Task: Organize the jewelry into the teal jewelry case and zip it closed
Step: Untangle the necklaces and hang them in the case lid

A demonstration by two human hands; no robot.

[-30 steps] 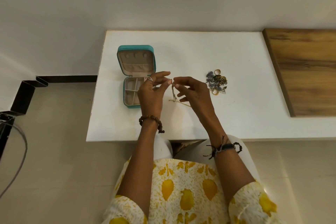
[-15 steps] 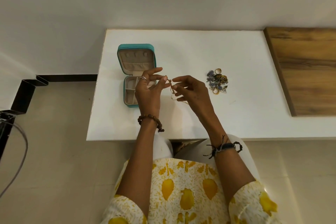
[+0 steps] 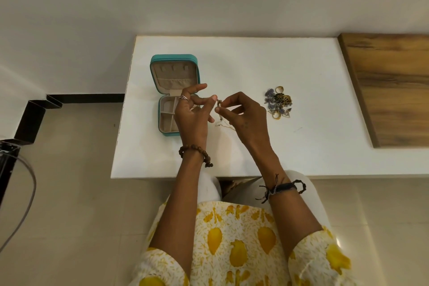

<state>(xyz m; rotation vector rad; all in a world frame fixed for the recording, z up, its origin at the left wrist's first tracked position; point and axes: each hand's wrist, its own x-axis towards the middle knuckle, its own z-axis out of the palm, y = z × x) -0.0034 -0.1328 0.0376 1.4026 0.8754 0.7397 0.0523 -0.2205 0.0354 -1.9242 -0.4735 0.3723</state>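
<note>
- Hands meet above the white table: right hand pinches a thin chain; left hand touches its top end with curled fingers.
- Chain's tail trails on the table.
- Teal case lies open, left, partly behind the left hand.
- Jewelry pile sits right.

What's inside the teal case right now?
The visible beige compartments of the teal case hold nothing, and the lid pocket shows no jewelry. The left hand covers the tray's right side, so that part can't be checked.
</note>
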